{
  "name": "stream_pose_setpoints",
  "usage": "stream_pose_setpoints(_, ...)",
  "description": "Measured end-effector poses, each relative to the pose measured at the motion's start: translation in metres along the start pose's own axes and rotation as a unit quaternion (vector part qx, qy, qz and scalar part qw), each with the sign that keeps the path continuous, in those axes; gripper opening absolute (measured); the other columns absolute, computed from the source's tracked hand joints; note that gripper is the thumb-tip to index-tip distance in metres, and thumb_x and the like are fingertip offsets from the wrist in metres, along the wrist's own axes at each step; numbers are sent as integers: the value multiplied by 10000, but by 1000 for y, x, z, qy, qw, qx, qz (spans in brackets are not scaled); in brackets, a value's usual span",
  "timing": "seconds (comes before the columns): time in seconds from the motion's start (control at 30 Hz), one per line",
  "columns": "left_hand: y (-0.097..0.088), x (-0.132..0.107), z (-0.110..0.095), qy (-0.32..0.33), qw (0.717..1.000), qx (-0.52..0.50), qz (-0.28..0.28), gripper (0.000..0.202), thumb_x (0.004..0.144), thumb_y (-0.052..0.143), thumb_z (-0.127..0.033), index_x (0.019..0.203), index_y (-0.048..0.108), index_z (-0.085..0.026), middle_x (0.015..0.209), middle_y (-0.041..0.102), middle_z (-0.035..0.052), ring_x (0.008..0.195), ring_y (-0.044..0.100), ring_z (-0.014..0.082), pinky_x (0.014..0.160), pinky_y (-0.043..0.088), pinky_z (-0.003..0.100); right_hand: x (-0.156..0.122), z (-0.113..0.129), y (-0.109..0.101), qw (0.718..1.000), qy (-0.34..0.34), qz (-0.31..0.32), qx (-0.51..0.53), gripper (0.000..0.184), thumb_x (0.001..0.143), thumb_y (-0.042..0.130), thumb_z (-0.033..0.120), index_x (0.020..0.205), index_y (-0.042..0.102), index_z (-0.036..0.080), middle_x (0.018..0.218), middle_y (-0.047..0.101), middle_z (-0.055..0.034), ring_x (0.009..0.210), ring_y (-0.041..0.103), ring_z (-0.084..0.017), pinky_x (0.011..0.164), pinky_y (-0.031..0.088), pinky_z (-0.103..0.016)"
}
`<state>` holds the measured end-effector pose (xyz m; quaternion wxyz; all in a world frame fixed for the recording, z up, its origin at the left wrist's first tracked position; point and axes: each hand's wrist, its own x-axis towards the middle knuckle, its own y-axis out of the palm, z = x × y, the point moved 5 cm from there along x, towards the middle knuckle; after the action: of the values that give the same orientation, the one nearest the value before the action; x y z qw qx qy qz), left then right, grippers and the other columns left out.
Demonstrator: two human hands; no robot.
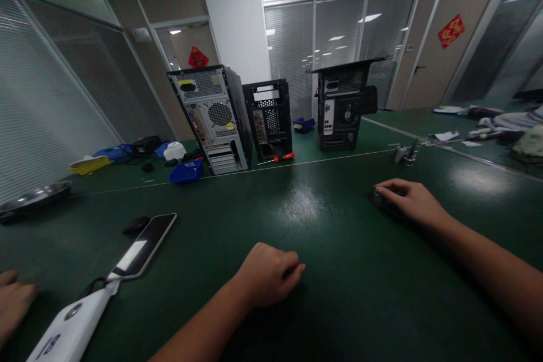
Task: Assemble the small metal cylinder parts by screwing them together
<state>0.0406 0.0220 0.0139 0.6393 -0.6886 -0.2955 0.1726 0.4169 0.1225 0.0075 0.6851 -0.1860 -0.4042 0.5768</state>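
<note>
My right hand (409, 199) rests low over the right of the green table, its thumb and fingers closed around a small metal cylinder (377, 198). The fingers partly cover the cylinder, which seems to stand on the tabletop. My left hand (270, 275) lies on the table in the near middle, fingers curled into a loose fist with nothing visible in it; its palm side is hidden. Beyond my right hand stand small metal parts: a cylinder (399, 153) and a piece with a thin upright stem (409, 158).
Computer cases (219, 114) (271, 119) (341, 107) stand along the back. A red screwdriver (283, 157) and a blue bin (185, 172) lie before them. At left are a phone (146, 243), a white device marked 18 (70, 325) and another person's hand (16, 301).
</note>
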Motion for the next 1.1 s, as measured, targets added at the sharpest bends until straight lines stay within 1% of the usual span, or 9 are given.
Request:
stream_pose_setpoints(0.17,2,0,1,-4,1000,4,-1,299,965,409,-328,734,544,-194,579,532,-31,492,438,107,529,273,250,0,4,2,999,26,14,42,448,777,600,637,851,711,210,969,733,-109,866,686,-279,765,548,-445)
stream_pose_setpoints(0.27,3,0,2,-8,1000,9,0,307,962,411,-335,720,538,-195,571,532,-30,488,442,111,522,264,252,-2,8,4,996,61,25,57,451,756,620,645,825,698,207,920,735,-104,823,689,-265,723,550,-411)
stream_pose_setpoints(0.37,3,0,2,-5,1000,13,-2,303,962,412,-341,728,541,-199,577,534,-32,493,451,114,520,266,257,-3,12,2,997,68,22,30,447,776,602,642,879,696,217,902,733,-84,820,686,-253,740,538,-406)
stream_pose_setpoints(0.5,2,0,1,-2,1000,15,-7,301,961,419,-332,723,543,-196,571,525,-33,486,447,111,519,276,260,-4,11,2,999,31,33,6,453,791,578,646,938,686,232,924,727,-77,829,679,-251,746,534,-412)
stream_pose_setpoints(0.6,1,0,0,-3,1000,13,-8,303,961,423,-327,717,544,-193,571,524,-33,483,441,107,521,280,259,-4,4,5,999,10,44,10,496,737,634,652,987,667,225,960,720,-89,825,677,-257,715,547,-408)
stream_pose_setpoints(0.7,-1,0,0,-4,1000,9,-5,304,964,419,-326,723,548,-192,576,530,-33,483,440,105,517,278,256,-3,-4,8,998,-3,56,7,545,687,701,617,1056,639,221,1023,710,-95,869,679,-262,752,557,-417)
stream_pose_setpoints(0.83,0,0,0,-3,1000,10,-5,301,965,421,-321,730,558,-191,576,532,-34,484,447,102,518,286,253,-3,-7,9,999,-19,42,-7,543,709,705,551,1129,596,225,1085,696,-97,937,680,-272,812,555,-437)
stream_pose_setpoints(0.97,0,0,0,-2,1000,19,-12,298,959,426,-322,725,555,-191,569,532,-32,485,450,106,518,280,257,-6,2,10,999,-30,39,-5,525,739,690,514,1161,576,224,1112,690,-111,981,673,-288,836,550,-451)
stream_pose_setpoints(1.1,-1,0,0,-1,1000,15,-8,310,965,414,-328,724,552,-191,573,541,-28,484,452,107,518,276,252,-10,26,16,998,-46,50,-7,488,782,667,487,1187,564,236,1162,672,-95,1044,649,-272,901,525,-448)
